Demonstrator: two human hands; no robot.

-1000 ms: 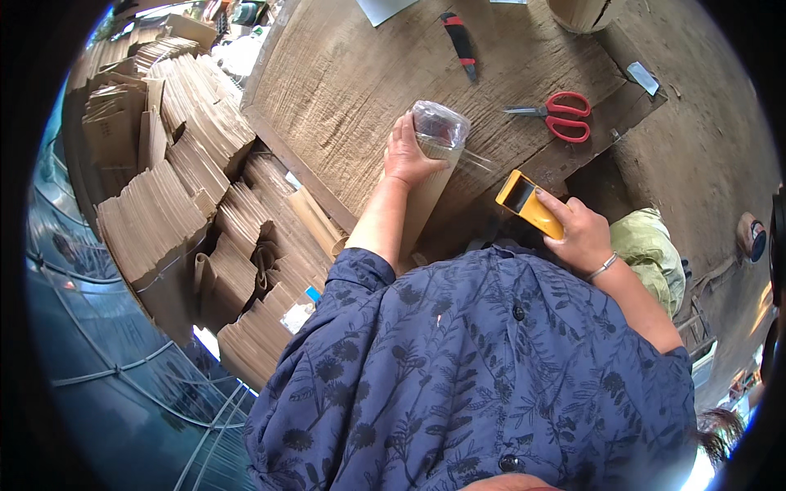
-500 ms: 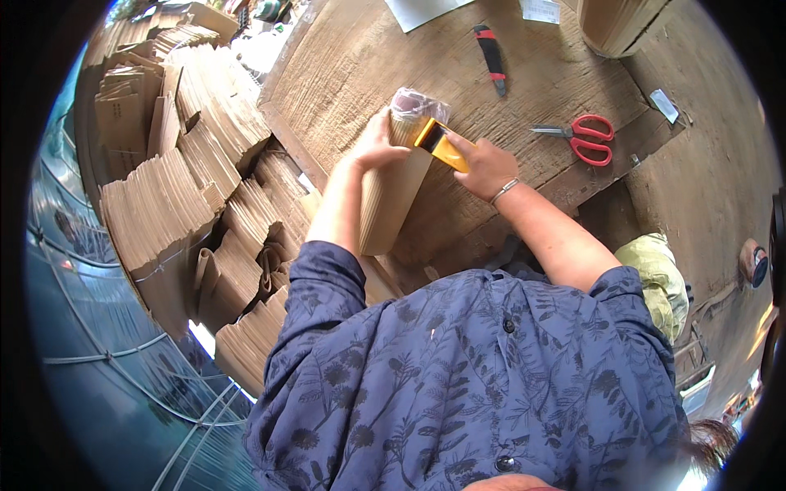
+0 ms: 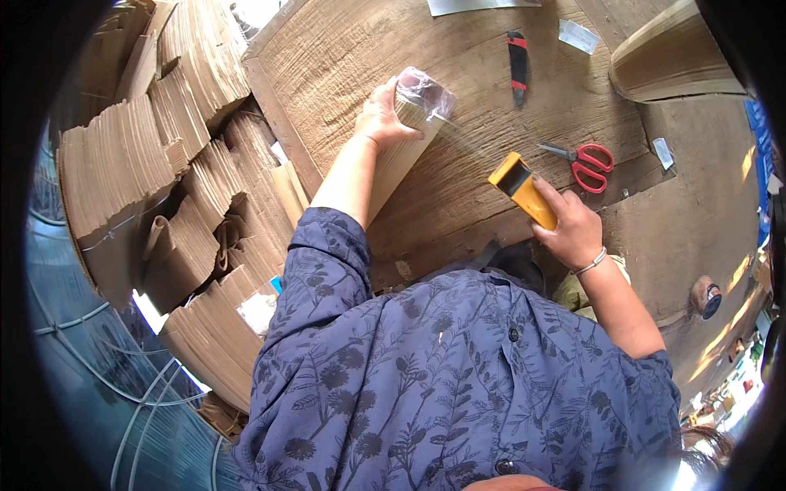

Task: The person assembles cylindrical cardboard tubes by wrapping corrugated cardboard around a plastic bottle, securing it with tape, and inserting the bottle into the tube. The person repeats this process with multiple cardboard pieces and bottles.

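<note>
A long, pale brown bundle of ribbed strips (image 3: 401, 159) stands slanted on the wooden table, with crinkled clear plastic (image 3: 427, 94) over its far end. My left hand (image 3: 383, 121) grips it near that end, thumb across the near face and fingers round the left side. Off to the right, my right hand (image 3: 571, 225) is closed round a yellow hand tool with a dark opening (image 3: 524, 190); its exact kind I cannot make out. The tool is apart from the bundle. Red-handled scissors (image 3: 591, 167) lie just beyond my right hand.
A black-and-red utility knife (image 3: 517, 69) and a white paper label (image 3: 578, 37) lie farther back on the table (image 3: 327, 74). Another ribbed bundle (image 3: 675, 57) stands at the far right. Stacks of folded cardboard (image 3: 115, 155) crowd the left side.
My right hand has drawn the yellow tool away from the bundle's far end, to the right and nearer to me. My left hand keeps its hold. The whole view has shifted somewhat.
</note>
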